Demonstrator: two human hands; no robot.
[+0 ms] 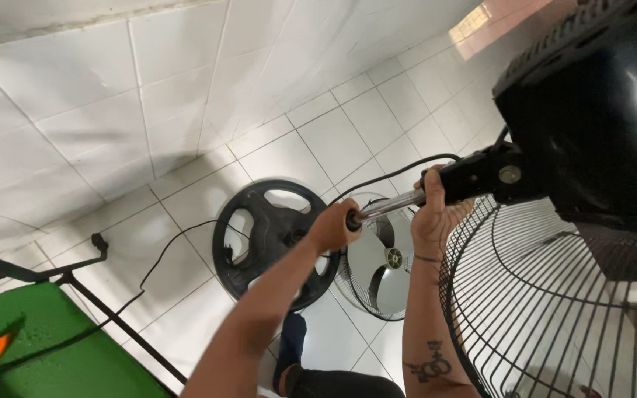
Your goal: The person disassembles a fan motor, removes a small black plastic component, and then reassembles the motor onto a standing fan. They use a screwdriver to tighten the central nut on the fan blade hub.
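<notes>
Both bare arms reach up and away from the body. Left hand (331, 227) clenched in a fist, forearm running diagonally. Right hand (436, 210) raised higher, fingers (432, 193) wrapped tight, wrist straight, tattooed forearm near-vertical.

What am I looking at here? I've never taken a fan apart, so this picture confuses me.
This is a view from a camera on a person's head, looking down past their arms to a white tiled floor. The left hand grips the end of a shiny metal pole; the right hand holds the black neck joining it to the fan's motor housing. A wire guard hangs at right. On the floor lie the round black base and another grille with blades.
</notes>
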